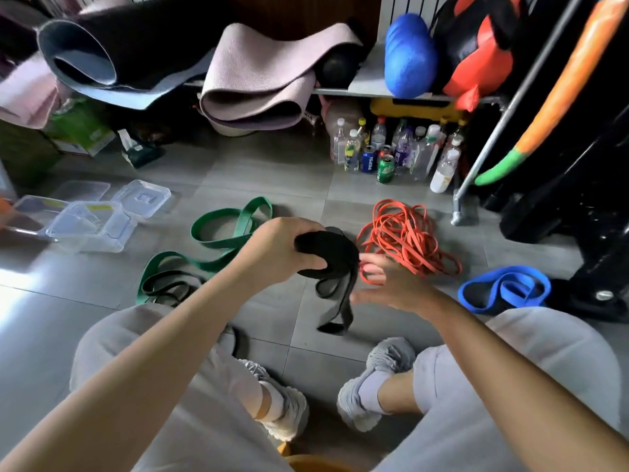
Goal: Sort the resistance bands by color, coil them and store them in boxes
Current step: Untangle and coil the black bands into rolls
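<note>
My left hand grips a partly coiled black band above the floor; its loose end hangs down toward my feet. My right hand is blurred, fingers spread, just right of the hanging black strap, holding nothing. Green bands lie spread on the floor to the left, with thin dark bands beside them. A tangle of orange bands lies right of centre. A blue band sits folded at the right. Clear plastic boxes with lids stand open at the left.
Rolled yoga mats lie on a low shelf at the back. Bottles and cans crowd the floor beneath it. A metal rack leg and black equipment stand at the right. My knees and shoes fill the foreground.
</note>
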{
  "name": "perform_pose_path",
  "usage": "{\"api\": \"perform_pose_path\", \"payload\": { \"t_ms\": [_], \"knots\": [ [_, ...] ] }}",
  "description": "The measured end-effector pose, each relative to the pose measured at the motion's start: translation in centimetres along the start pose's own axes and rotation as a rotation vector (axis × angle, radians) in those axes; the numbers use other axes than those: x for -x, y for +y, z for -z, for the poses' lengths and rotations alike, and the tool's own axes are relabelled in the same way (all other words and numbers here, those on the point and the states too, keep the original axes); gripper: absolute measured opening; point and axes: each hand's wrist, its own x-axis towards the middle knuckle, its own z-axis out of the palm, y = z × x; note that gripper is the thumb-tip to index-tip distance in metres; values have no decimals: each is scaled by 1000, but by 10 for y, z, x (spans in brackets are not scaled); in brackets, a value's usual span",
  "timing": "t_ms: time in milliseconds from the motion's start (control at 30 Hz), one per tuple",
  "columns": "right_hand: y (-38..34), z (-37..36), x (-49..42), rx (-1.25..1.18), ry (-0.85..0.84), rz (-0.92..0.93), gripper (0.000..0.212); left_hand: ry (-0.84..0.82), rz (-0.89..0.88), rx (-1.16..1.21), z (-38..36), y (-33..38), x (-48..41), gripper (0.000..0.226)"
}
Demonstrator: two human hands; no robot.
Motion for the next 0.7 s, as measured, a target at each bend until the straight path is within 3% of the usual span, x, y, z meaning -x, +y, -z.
{"api": "perform_pose_path", "payload": {
  "t_ms": [100,200,367,467,700],
  "knots": [
    [-22,-7,4,-141,1,256,59,-16,2,-10,-8,-1,0,36],
    [-29,-11,10,-202,105,320,40,-17,25,88,-8,-8,5,39],
    [-29,-23,19,-423,66,335,53,27,101,467,-10,-25,26,44],
    [-30,-31,29,-379,99,354,51,32,111,634,-18,-34,42,45],
    [-27,-43,50,-110,122,339,44,18,39,417,-20,-46,65,41]
  ]
}}
